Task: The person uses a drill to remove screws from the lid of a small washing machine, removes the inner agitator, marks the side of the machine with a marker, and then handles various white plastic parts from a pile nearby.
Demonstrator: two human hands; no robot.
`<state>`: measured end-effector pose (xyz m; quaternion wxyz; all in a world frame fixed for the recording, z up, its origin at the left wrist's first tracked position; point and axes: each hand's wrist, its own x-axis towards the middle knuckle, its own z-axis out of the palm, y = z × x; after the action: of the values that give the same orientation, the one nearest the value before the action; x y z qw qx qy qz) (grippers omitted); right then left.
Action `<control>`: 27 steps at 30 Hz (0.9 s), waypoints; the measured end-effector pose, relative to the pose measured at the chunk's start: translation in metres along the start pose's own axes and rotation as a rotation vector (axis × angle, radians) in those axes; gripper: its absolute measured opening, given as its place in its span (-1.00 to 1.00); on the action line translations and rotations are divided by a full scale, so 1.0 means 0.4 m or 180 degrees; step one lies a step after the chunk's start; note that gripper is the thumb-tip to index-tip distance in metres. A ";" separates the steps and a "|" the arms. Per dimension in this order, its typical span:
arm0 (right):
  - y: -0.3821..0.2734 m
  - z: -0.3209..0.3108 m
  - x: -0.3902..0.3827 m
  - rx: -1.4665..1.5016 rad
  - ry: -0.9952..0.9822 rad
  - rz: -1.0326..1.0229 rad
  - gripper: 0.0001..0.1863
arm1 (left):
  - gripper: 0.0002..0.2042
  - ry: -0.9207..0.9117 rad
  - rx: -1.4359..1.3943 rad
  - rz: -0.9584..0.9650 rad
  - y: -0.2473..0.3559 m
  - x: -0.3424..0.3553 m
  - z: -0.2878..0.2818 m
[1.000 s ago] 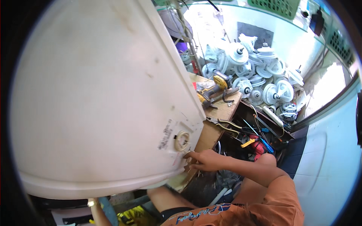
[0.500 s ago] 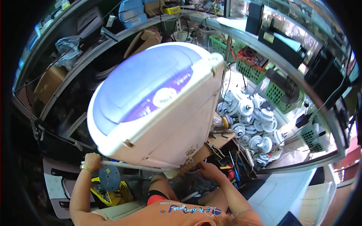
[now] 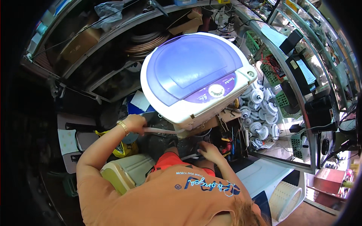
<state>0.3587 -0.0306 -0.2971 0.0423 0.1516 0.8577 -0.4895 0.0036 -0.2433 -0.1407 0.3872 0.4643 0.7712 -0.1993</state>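
Note:
A small white washing machine (image 3: 181,113) with a see-through purple lid (image 3: 200,64) and a white dial (image 3: 216,90) stands in front of me. My left hand (image 3: 135,123), a gold watch or bracelet on its wrist, is closed around the end of a pale hose (image 3: 162,130). The hose's other end meets the machine's lower front. Close to my lap, my right hand (image 3: 209,151) hangs beside the machine with loosely bent fingers apart. Nothing shows in it, and it does not appear to touch the machine.
White plastic spindle-like parts (image 3: 260,113) are heaped on the right near green baskets (image 3: 269,73). Behind the machine, a shelf holds coiled tubing (image 3: 145,45). A yellow bag (image 3: 126,150) and a cream bin (image 3: 126,171) sit at my left; hand tools (image 3: 226,147) lie right.
The machine now appears lower, more level and farther from me, with more of its top showing. My left hand keeps its grip on the hose. The whole view has shifted.

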 end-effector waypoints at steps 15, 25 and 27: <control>-0.248 0.142 0.176 -0.0052 0.0306 0.0206 -0.56 | -0.69 0.2983 -0.2886 0.0342 0.106 0.010 0.079; -0.273 0.123 0.171 0.0053 0.0685 0.0704 -0.59 | -0.69 0.3090 -0.2047 0.1150 0.059 0.001 0.098; -0.283 0.120 0.165 -0.0034 0.0629 0.0717 -0.59 | -0.71 0.3299 -0.1962 0.1140 0.058 -0.008 0.097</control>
<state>0.2580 -0.1109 -0.2430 0.0131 0.2940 0.8378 -0.4598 0.0407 -0.2595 -0.1610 0.1066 0.4896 0.7910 0.3511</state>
